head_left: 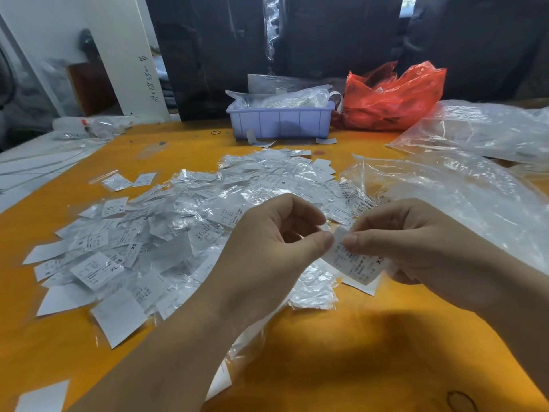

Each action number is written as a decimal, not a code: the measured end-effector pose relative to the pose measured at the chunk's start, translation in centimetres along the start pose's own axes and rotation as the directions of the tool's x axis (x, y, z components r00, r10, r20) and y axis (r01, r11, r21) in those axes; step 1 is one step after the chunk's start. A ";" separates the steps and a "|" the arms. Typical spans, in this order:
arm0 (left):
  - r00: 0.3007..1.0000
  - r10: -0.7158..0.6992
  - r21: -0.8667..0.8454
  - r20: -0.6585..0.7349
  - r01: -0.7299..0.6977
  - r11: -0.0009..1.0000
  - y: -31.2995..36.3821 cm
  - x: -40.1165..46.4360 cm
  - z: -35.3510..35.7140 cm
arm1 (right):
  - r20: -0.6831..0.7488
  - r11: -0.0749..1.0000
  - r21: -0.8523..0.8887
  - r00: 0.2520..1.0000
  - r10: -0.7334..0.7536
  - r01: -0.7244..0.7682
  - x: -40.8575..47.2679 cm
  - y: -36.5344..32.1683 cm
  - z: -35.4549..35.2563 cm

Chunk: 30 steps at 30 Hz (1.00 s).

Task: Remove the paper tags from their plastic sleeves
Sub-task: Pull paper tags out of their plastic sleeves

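Both hands meet above an orange table (341,346). The right hand (416,242) pinches a printed paper tag (356,264) between thumb and curled fingers; the left hand (267,248), fingers curled, pinches its upper edge. Behind them lies a heap of tags and clear sleeves (184,221). Further back, a lilac bin (280,121) holds clear plastic bags, with a red bag (392,99) beside it.

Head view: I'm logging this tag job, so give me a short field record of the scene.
surface: orange table
left hand: pinches the sleeved tag's left edge
right hand: pinches the white printed paper tag in a clear plastic sleeve
pile: loose white tags and clear sleeves
behind: lilac plastic bin, red plastic bag
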State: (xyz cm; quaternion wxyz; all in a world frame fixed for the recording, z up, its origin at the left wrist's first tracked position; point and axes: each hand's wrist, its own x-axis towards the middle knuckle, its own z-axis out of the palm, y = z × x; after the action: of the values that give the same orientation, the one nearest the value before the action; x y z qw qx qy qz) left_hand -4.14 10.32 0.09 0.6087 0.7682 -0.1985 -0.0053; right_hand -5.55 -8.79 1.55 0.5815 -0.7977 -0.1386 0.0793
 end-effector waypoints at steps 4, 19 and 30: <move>1.000 -0.015 0.002 0.014 0.015 1.000 0.1 -0.1 0.0 | -0.003 1.000 0.027 1.000 -0.006 0.006 0.1 0.2 0.2; 0.995 -0.094 -0.082 -0.037 0.091 0.992 0.1 0.1 -0.9 | 0.009 0.999 0.037 1.000 0.006 -0.007 -0.1 -0.5 -0.1; 0.993 -0.092 0.117 -0.078 0.101 0.988 -0.7 0.5 -0.8 | -0.044 0.993 0.043 0.993 0.113 -0.112 0.2 0.1 -0.4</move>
State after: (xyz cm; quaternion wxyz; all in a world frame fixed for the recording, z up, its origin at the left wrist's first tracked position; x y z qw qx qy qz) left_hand -3.29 10.99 -0.23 0.5668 0.8120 -0.1389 0.0049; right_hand -5.20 -9.09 1.57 0.5952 -0.7939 -0.0782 0.0962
